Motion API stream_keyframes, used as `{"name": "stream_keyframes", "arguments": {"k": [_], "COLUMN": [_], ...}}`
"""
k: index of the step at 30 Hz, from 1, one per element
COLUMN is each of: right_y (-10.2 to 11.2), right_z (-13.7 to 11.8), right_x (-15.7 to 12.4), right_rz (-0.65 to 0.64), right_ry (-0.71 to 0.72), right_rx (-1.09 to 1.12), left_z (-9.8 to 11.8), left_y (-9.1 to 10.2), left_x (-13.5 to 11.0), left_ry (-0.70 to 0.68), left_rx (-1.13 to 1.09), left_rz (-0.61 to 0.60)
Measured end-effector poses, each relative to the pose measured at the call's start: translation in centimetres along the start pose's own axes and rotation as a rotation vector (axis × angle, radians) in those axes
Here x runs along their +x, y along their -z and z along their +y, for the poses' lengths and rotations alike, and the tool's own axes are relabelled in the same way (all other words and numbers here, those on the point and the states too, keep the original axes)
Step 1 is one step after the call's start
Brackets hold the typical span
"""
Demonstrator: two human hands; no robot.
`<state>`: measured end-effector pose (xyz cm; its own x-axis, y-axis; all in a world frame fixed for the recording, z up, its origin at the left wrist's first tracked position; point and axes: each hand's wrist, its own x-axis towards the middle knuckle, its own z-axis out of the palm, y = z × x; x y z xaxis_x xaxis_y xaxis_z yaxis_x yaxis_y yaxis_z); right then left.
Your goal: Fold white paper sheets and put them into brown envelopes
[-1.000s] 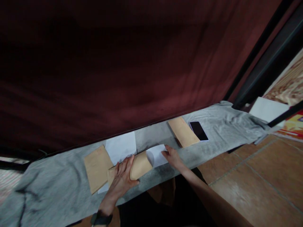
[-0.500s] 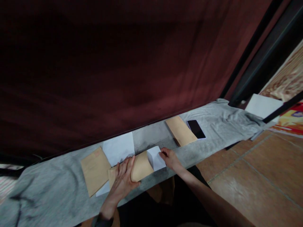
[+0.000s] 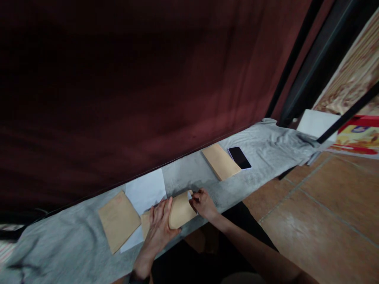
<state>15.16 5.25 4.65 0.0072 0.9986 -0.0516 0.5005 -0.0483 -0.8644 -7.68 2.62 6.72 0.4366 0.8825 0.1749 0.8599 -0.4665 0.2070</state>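
My left hand [image 3: 160, 223] lies flat, fingers spread, on a brown envelope [image 3: 179, 211] on the grey cloth-covered table [image 3: 74, 248]. My right hand [image 3: 202, 203] is closed at the envelope's right end, fingers pinched on the white sheet, of which only a sliver [image 3: 190, 195] shows at the envelope's mouth. The envelope bulges slightly between the two hands.
A second brown envelope [image 3: 117, 220] lies to the left over white paper [image 3: 145, 191]. Further right are another brown envelope [image 3: 220, 161] and a black phone [image 3: 239, 157]. A dark red curtain [image 3: 133, 86] hangs behind the table. Tiled floor [image 3: 325, 213] is at right.
The white sheet has gone almost wholly into the envelope as my right hand moved left toward the envelope's mouth. My left hand stayed pressing the envelope. The view shifted slightly.
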Motion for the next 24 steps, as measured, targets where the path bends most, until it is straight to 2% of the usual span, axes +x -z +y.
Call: {"name": "stream_keyframes", "arguments": {"k": [8,24], "right_y": [-0.62,-0.97], "right_z": [0.99,0.67], "right_x": [0.04,-0.63], "right_rz": [0.007,0.117], "right_ry": [-0.040,0.034], "right_rx": [0.027,0.235], "left_z": [0.29,0.57], "left_y": [-0.02,0.10], "left_x": [-0.15,-0.18], "left_ry": [-0.024,-0.045], "left_rx": [0.023,0.025], "left_rz": [-0.007,0.030]}}
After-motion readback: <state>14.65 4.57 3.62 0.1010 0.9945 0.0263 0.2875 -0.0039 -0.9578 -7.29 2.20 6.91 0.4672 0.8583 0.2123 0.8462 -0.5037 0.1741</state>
